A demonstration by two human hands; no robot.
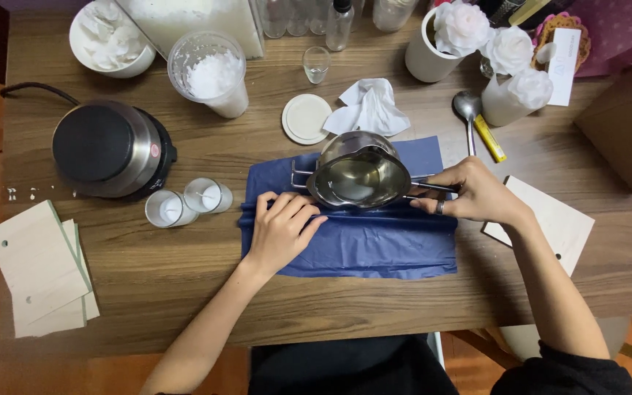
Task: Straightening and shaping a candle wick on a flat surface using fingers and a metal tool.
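A small steel melting pot (358, 175) with clear liquid in it sits on a blue cloth (374, 245) in the middle of the wooden table (184, 285). My right hand (473, 194) grips the pot's handle at its right side. My left hand (281, 228) lies flat on the cloth just left of the pot, fingers curled on a fold, holding nothing. Two small white candle cups (188, 202) with wicks stand left of the cloth.
A round electric hotplate (111, 148) sits at the left. Behind are a cup of white flakes (210, 73), a white bowl (111, 40), a small glass (316, 64), a round lid (306, 118), a tissue (369, 108), a spoon (468, 117), rose-shaped candles (510, 51). Cards (38, 267) lie front left.
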